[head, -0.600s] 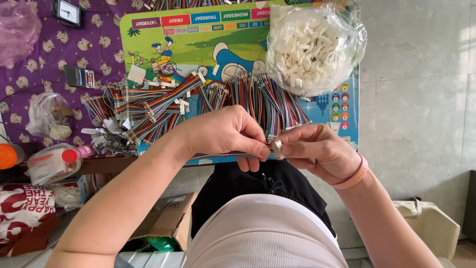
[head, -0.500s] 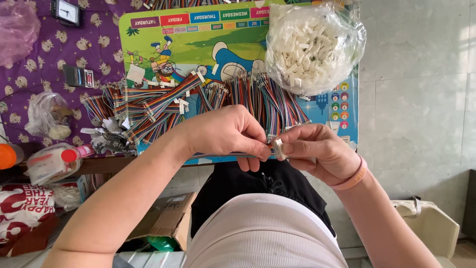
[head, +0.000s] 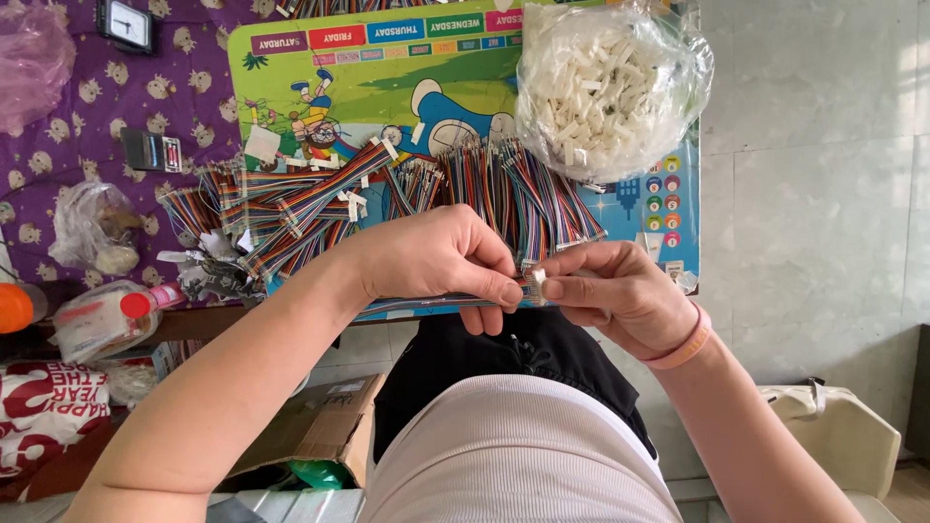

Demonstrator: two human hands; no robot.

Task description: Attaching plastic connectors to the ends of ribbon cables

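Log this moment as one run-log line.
left hand: pinches multicoloured ribbon cable | right hand: holds small white plastic connector at cable end | behind: clear bag of white connectors

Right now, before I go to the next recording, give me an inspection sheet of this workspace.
Surface: colourful cartoon board on a purple patterned cloth.
Job's things: multicoloured ribbon wire and small white connector pinched between left hand and right hand.
Clutter: clear bag of white connectors, plastic bags, small black box.
Grip: both hands' fingertips closed on the wire end.
Cables: heaps of ribbon wires across the board.
Surroundings: tiled wall, cardboard box below.
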